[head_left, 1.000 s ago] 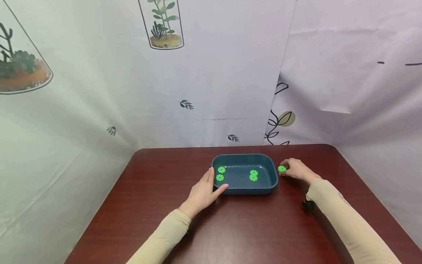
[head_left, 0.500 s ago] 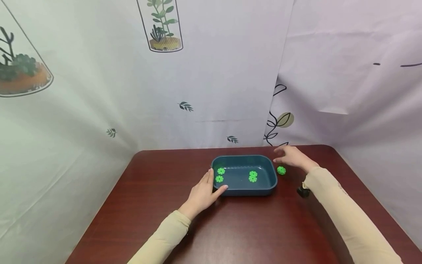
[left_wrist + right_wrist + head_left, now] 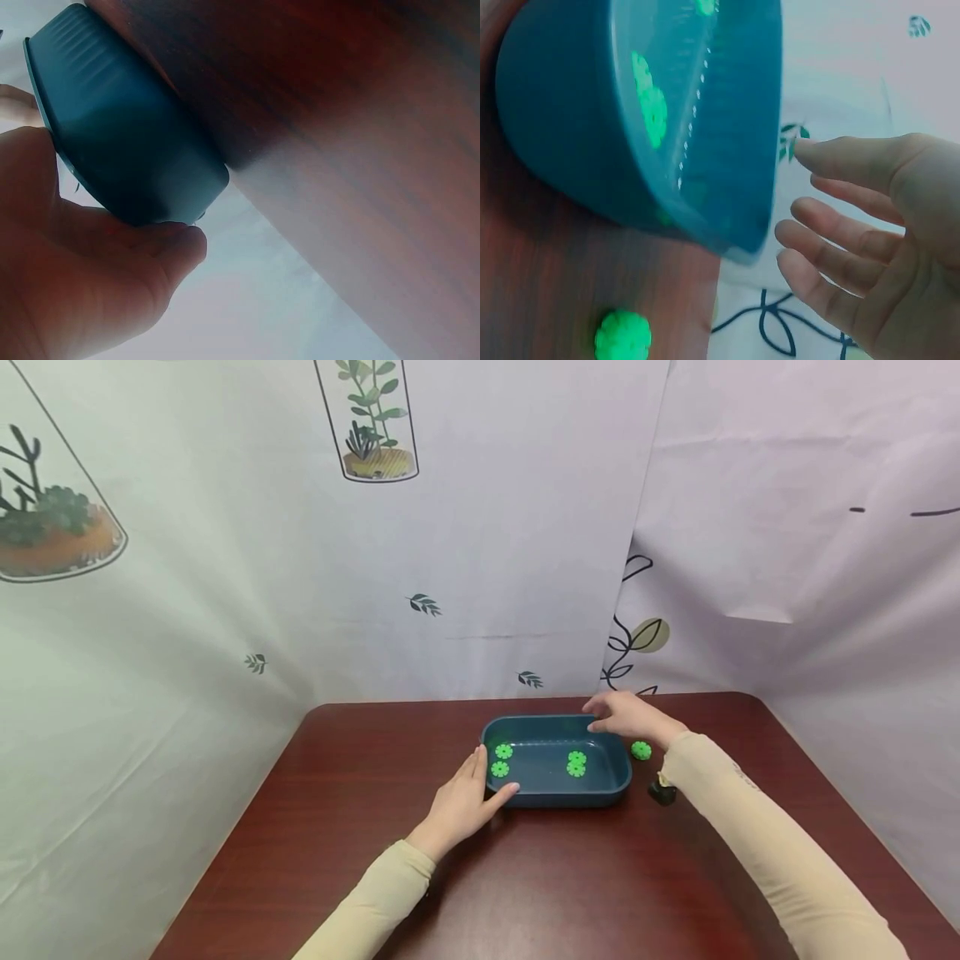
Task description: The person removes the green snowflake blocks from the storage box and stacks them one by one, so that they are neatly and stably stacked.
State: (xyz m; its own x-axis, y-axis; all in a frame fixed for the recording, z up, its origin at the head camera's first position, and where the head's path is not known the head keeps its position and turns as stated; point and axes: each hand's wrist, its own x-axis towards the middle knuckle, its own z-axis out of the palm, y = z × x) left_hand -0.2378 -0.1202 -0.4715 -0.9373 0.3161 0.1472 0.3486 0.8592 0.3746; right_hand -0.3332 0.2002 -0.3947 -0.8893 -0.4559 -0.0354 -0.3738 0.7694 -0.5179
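Observation:
A dark teal rectangular tray (image 3: 551, 799) sits on the table with several bright green, notched flower-shaped discs inside: a pair (image 3: 501, 760) toward its left end and an overlapping pair (image 3: 576, 764) toward the right. My left hand (image 3: 457, 800) rests against the tray's left front corner, fingers straight along the side and thumb at the front rim. Over the tray's back right rim hovers my right hand (image 3: 633, 717); in the right wrist view its fingers (image 3: 840, 259) are spread and loosely bent, holding nothing. Another green piece (image 3: 641, 750) lies on the table just right of the tray.
The reddish-brown wooden table (image 3: 540, 877) extends around the tray. Behind it and at both sides hang pale cloth walls (image 3: 510, 527) printed with plants. A black object (image 3: 662, 791) is at the right wrist, below the sleeve.
My right hand has let go of the green piece beside the tray, risen and moved left over the back right rim. The left hand stays at the tray's corner.

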